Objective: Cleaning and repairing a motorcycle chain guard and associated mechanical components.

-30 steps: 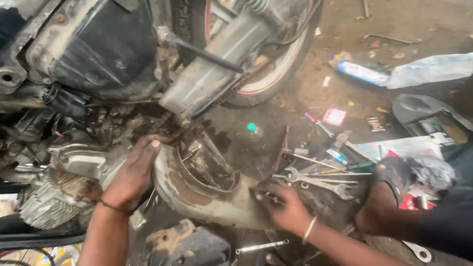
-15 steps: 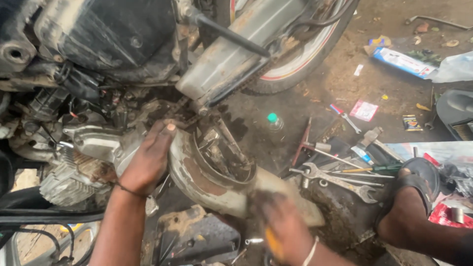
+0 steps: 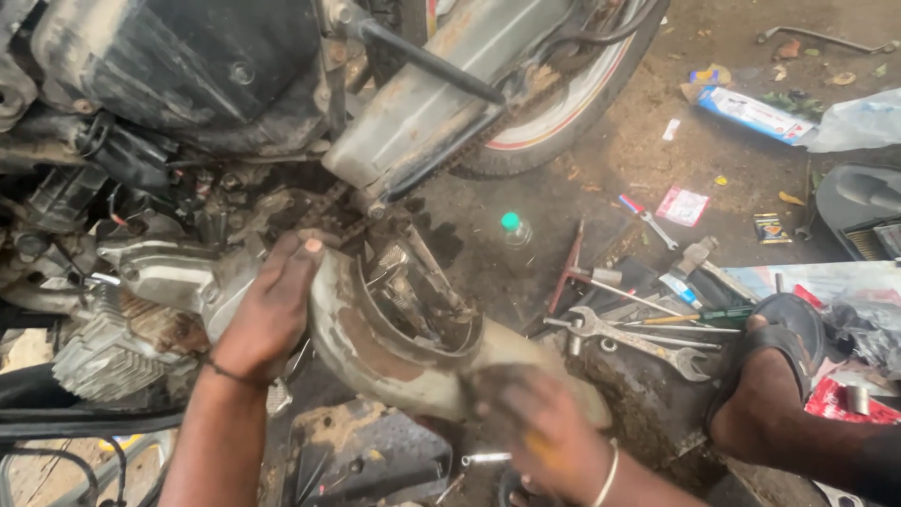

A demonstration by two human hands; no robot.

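Left hand (image 3: 272, 314) lies flat, fingers spread, on the upper left rim of a curved metal cover (image 3: 394, 361), pressing on it rather than wrapped around it. Right hand (image 3: 544, 437) is on the cover's lower right end, motion-blurred; it looks closed over that end, with something yellowish under the fingers that I cannot make out. A bangle sits on the right wrist. The cover lies tilted against the motorcycle engine (image 3: 141, 300), just below the chain (image 3: 328, 211), open side up, greasy inside.

Behind it, the rear wheel (image 3: 563, 103) with a red-striped rim, and a grey chain guard (image 3: 432, 84) running diagonally. On the dirt floor (image 3: 601, 178) to the right: a big wrench (image 3: 648, 343), screwdrivers (image 3: 694, 317), a small bottle with a green cap (image 3: 514, 228), a red packet (image 3: 682, 205), a blue-white box (image 3: 755, 113). A sandalled foot (image 3: 765, 385) rests beside the tools.
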